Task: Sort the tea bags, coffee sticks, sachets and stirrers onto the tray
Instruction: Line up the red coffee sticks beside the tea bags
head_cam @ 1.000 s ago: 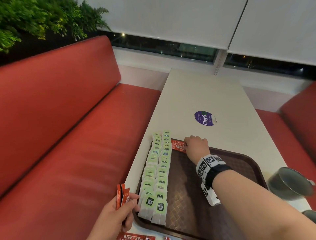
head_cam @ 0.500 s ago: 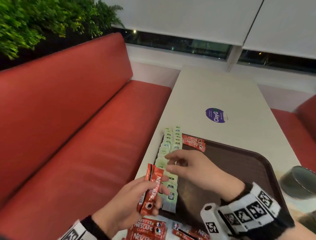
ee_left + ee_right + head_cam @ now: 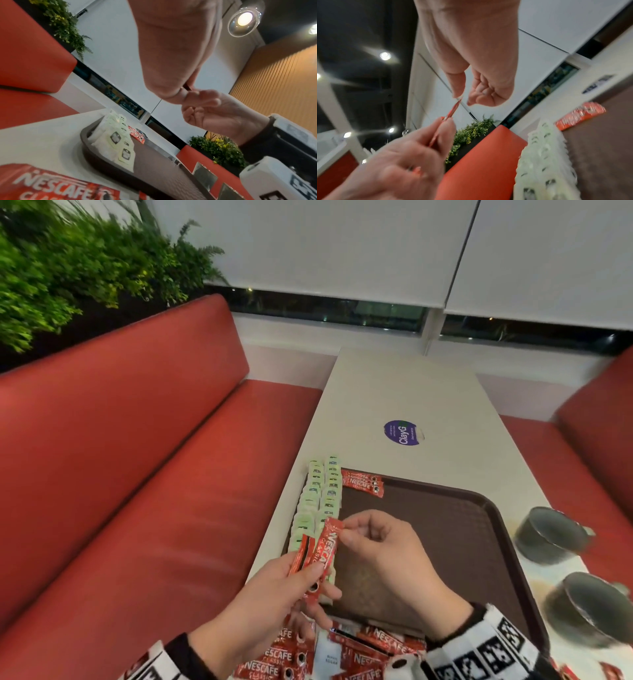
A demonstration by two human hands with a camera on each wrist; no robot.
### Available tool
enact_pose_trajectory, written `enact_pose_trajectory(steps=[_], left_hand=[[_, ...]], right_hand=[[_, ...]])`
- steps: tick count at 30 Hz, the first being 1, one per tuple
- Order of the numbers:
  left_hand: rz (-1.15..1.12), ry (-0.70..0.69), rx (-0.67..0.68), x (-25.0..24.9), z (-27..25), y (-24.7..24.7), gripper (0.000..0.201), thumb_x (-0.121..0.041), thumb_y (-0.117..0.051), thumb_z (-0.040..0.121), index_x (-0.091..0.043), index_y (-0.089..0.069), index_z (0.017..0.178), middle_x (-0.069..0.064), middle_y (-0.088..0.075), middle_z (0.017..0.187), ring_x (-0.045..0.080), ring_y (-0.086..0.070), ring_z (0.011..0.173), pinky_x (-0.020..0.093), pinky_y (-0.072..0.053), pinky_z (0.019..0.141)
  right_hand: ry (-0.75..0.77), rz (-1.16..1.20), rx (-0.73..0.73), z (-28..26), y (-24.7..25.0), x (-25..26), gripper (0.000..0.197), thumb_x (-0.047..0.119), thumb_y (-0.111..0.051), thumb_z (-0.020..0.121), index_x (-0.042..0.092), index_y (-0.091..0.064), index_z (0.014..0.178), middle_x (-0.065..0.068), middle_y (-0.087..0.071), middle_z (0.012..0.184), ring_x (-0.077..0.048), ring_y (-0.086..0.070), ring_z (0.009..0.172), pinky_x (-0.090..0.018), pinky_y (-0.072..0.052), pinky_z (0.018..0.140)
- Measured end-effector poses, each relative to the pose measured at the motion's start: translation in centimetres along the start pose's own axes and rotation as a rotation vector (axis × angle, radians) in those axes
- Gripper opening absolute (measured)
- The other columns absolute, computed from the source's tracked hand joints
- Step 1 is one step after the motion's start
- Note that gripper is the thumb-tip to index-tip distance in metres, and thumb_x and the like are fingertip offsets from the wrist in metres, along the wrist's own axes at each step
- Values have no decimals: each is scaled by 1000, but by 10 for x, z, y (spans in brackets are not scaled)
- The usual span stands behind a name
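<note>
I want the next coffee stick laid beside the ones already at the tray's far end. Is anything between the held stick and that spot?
Nothing visible. The coffee stick, held by both hands, has bare tray between it and the placed sticks; the tea bags lie to the left.

I hold the coffee sticks (image 3: 317, 554) in my left hand (image 3: 270, 607), my right hand (image 3: 383, 549) at their far tip. Under the grip lies the tray (image 3: 479, 542), with rows of tea bags (image 3: 320, 501) just beyond along its left edge and laid sticks (image 3: 363, 483) farther off. Below my wrists sits a pile of sticks (image 3: 342, 652). Two cups (image 3: 551, 534) stand well right of the grip.
</note>
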State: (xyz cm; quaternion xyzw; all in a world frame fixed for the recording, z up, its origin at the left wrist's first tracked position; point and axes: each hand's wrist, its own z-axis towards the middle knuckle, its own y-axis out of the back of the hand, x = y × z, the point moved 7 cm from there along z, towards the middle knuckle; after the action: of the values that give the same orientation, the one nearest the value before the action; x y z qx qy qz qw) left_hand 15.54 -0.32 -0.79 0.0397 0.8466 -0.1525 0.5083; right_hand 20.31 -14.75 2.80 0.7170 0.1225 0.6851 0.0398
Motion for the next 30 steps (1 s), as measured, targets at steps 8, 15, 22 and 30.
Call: enact_pose_trajectory(steps=[8, 15, 22, 30], left_hand=[[267, -222, -237, -18, -14, 1, 9, -17, -58, 93, -13, -66, 94, 8, -71, 75, 17, -57, 46, 23, -38, 40], [395, -297, -253, -23, -15, 0, 5, -16, -73, 82, -15, -68, 81, -6, -51, 46, 10, -41, 39, 19, -34, 43], [140, -303, -319, -19, -14, 16, 6, -8, -67, 85, -4, -64, 82, 16, -57, 59, 11, -40, 40, 21, -32, 41], [-26, -250, -328, -11, -10, 40, 11, -13, -59, 91, -4, -64, 96, 11, -65, 71, 12, -36, 41, 21, -24, 38]], right_hand=[[71, -167, 52, -23, -3, 5, 22, 24, -62, 89, 24, -56, 68, 2, -64, 70, -9, -55, 68, -33, -46, 70], [171, -600, 287, -51, -7, 10, 11, 29, -59, 90, 22, -56, 82, 4, -60, 69, -6, -52, 60, -26, -45, 62], [93, -466, 188, -49, 10, 1, 5, 21, -68, 85, 24, -67, 81, 3, -66, 76, -3, -56, 68, -18, -46, 69], [31, -435, -20, 11, 40, -9, 13, 18, -71, 83, 24, -69, 71, 11, -54, 56, 1, -44, 50, -12, -33, 51]])
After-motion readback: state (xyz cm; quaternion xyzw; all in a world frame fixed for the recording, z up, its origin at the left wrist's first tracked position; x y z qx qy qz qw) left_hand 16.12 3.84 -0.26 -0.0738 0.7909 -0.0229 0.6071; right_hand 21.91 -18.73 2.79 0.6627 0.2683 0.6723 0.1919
